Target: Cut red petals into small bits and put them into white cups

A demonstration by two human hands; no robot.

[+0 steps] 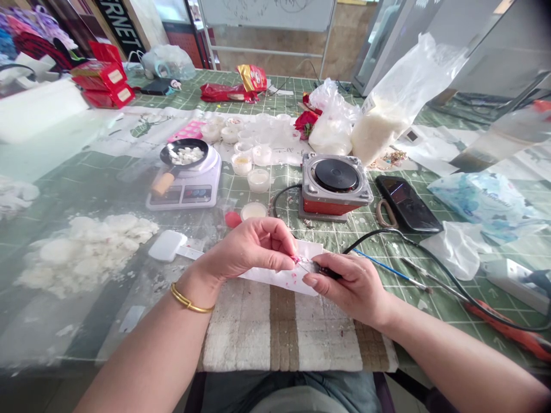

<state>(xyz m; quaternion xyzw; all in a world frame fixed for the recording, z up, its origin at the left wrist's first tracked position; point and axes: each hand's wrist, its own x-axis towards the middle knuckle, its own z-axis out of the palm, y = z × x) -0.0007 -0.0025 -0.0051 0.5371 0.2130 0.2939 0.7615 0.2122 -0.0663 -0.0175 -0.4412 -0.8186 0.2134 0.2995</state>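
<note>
Black sign, cut off above, reads "ERNET"; the red boxes' labels are illegible. Left hand pinches a pink bit above white paper; right hand grips a thin tool, its tip near the bit.

Left hand pinching pink piece, right hand gripping black-handled tool

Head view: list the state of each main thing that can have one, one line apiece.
Left hand, closed on a small pink piece
Right hand, closed around a dark-handled tool
Black pan, holding white pieces
Scale, bearing the pan; reading illegible
Hotplate, upright; on or off unclear
Phone, lying face up, screen mostly dark
Clear bag, part-filled, leaning
White spatula, lying flat
White flakes, loosely heaped
</note>
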